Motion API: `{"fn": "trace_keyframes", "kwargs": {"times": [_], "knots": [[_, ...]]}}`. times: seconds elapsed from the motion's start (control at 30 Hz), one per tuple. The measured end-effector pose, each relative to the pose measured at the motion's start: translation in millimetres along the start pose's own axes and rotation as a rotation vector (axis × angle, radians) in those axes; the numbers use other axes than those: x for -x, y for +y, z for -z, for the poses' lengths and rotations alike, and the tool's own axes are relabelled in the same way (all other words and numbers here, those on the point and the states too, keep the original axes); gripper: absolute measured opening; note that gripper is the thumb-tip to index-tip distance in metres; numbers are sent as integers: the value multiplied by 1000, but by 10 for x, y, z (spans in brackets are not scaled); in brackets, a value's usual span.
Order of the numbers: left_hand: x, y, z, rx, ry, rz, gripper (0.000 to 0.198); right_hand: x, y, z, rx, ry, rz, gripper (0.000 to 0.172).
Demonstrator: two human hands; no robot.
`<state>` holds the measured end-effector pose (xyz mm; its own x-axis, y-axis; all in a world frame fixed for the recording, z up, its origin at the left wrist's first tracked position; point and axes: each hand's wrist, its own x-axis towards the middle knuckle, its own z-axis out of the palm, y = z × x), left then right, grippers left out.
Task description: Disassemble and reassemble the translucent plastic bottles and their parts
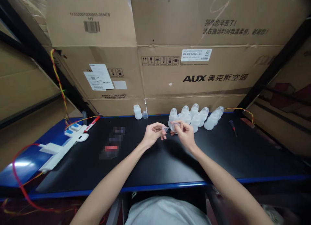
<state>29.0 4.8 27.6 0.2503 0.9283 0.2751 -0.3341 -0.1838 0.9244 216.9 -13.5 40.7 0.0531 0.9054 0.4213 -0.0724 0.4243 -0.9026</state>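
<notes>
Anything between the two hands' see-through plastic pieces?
Nothing visible between the small clear plastic piece in the left hand and the round translucent plastic piece in the right hand; frosted white plastic bottles stand behind.

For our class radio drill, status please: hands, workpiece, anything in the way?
Left hand pinching small clear piece. Right hand holding translucent piece. Pieces close together, contact unclear. Possible obstruction: bottles close beyond right hand.

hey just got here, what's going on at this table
A person's left hand pinches a small clear piece, while the right hand holds a translucent piece close by, above the black tabletop. Whether the two pieces touch is too small to tell. Bottles with domed tops stand grouped behind the right hand; a lone bottle and a clear cap stand farther left.
</notes>
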Motion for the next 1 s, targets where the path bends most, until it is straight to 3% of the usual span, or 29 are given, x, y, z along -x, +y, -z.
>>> {"fn": "trace_keyframes", "kwargs": {"times": [0.27, 0.6, 0.8, 1.0], "knots": [[-12, 9, -12, -102, 40, -60, 49, 12, 55, 42, -17, -224, 40, 54], [-1, 26, 27, -129, 17, -44, 58, 0, 66, 68, 105, -301, 224, 35], [4, -48, 25, -181, 47, -74, 50, 40, 114, 59, 116, -371, 273, 22], [-2, -98, 90, -250, -19, -58, 48, 29, 104, 53, 105, -431, 218, 39]]}}
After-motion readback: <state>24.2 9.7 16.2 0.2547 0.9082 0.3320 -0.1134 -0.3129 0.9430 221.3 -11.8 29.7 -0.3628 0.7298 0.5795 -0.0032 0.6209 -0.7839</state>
